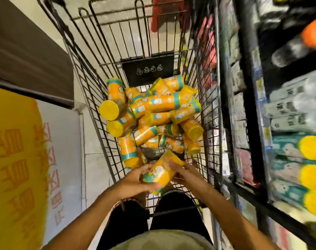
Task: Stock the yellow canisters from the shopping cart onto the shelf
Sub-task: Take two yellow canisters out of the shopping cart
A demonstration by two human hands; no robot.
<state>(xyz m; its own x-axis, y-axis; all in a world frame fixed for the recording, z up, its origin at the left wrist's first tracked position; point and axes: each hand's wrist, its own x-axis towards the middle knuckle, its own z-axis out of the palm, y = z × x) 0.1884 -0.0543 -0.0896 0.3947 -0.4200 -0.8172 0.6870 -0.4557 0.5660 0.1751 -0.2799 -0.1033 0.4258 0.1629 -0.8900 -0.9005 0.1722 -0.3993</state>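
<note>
Both hands held one yellow canister point(161, 173) above the near end of the shopping cart point(92, 98): the left hand point(133, 181) cupped its lower end, the right hand point(182, 173) gripped its side. This looked like the pick-up step; next it wanted lifting over the cart's wire rim and swinging right to the shelf point(261, 177), close alongside. Many more canisters point(153, 112) lay heaped in the cart.

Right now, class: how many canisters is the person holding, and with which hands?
1: a single yellow canister held between the left hand and right hand above the cart's near end; more lie piled in the cart.
</note>
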